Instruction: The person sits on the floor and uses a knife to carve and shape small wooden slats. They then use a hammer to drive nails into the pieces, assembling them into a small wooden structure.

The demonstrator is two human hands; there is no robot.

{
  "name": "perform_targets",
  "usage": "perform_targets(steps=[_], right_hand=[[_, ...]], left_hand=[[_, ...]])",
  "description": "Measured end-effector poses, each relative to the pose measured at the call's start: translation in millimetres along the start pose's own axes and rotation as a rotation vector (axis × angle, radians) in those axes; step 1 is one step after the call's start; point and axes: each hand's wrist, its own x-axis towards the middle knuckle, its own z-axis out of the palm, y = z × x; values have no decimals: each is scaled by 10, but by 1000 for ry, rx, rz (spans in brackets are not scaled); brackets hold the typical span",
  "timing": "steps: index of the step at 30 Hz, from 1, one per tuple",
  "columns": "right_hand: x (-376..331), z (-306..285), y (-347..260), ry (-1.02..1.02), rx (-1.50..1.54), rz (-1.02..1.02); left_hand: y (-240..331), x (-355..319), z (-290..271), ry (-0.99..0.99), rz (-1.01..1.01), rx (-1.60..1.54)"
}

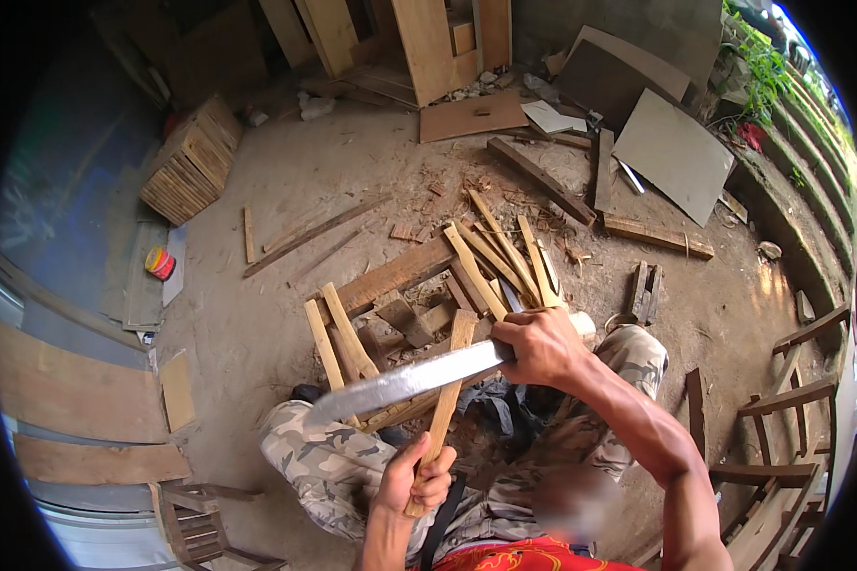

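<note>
The right grip (543, 344) is closed tight around the end of a long blade (400, 383), and out it sweeps to the left, low and level over the person's lap! The left grip (419, 476) is wrapped around the foot of a stick (440, 423), which leans up between the knees. Blade crosses in front of stick; whether they touch, I can't tell.

Just beyond, more slats (348, 333) stand propped at the left, with a bunch (505, 252) fanned out by the right fist, all around a thick beam (390, 276) and some blocks (405, 316). Black cloth (509, 409) lies crumpled between camouflage trousers (319, 462).

Wider now, to the containers! Over on the left sits a small red-and-yellow tub (160, 263), its contents impossible to make out. Behind it, a slatted wooden box (195, 157), its inside hidden from here too. Far right, big panels (674, 152) lean over the dirt floor (300, 190).
</note>
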Motion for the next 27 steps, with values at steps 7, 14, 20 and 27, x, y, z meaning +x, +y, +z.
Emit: perform_targets(steps=[7,14,20,27], right_hand=[[55,-60,79,-87,-31,86],[82,74,109,-40,289,726],[10,331,-148,-43,1143,888],[3,536,-172,-61,1339,778]], left_hand=[[-114,-60,-15,-143,-35,2],[237,8,-81,-104,158,-52],[340,155,48,65,238,64],[273,348,150,198,398,346]])
